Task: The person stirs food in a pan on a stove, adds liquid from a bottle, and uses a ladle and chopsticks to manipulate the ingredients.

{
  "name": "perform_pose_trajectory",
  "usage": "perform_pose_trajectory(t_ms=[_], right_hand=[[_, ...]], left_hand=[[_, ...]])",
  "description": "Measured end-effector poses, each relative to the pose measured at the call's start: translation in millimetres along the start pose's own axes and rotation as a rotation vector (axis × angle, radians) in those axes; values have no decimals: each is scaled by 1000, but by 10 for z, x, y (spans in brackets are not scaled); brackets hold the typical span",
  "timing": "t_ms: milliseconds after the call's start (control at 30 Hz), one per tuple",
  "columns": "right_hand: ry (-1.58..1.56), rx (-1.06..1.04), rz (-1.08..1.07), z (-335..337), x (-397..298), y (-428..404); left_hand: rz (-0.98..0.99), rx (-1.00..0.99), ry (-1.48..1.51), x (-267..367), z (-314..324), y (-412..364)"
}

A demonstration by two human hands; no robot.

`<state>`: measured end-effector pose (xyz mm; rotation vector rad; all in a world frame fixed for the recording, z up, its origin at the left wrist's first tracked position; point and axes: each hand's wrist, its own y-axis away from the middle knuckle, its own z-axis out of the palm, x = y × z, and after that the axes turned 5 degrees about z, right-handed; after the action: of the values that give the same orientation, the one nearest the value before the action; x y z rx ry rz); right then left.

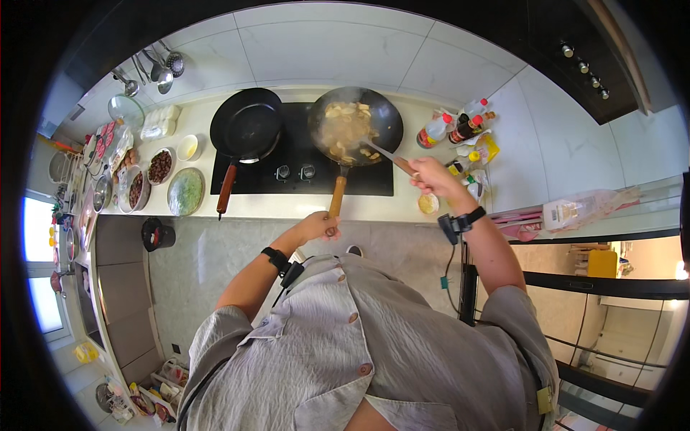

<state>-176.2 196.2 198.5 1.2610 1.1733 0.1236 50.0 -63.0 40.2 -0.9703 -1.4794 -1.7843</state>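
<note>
A dark wok [391, 126] sits on the right side of a black glass gas hob [296, 145]. Pale sliced food [347, 126] steams inside it. My left hand [318, 226] grips the end of the wok's wooden handle [337, 196]. With my right hand [434, 178] I hold a spatula [383, 151] by its wooden grip. Its metal end reaches into the wok among the slices, and steam partly blurs the blade. To the left, a black frying pan [247, 124] with a reddish wooden handle rests on the hob, nothing in it.
Right of the hob stand sauce bottles [431, 132] and a small bowl of yellowish contents [428, 203]. On the left counter are a covered plate of green food [186, 192], bowls of dark brown pieces [160, 166], a white bowl [188, 147] and eggs [128, 159]. Ladles [165, 81] hang on the wall.
</note>
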Motion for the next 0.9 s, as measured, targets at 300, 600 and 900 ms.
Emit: perform_pose_trajectory(t_ms=[300,600,900], right_hand=[[960,488,-672,-337,-497,253],[1749,442,-302,233,-1976,613],[1778,168,38,426,-2393,-78]], left_hand=[[15,-10,15,-41,-43,0],[6,-32,20,-109,-93,-36],[31,-31,30,-204,-95,-87]])
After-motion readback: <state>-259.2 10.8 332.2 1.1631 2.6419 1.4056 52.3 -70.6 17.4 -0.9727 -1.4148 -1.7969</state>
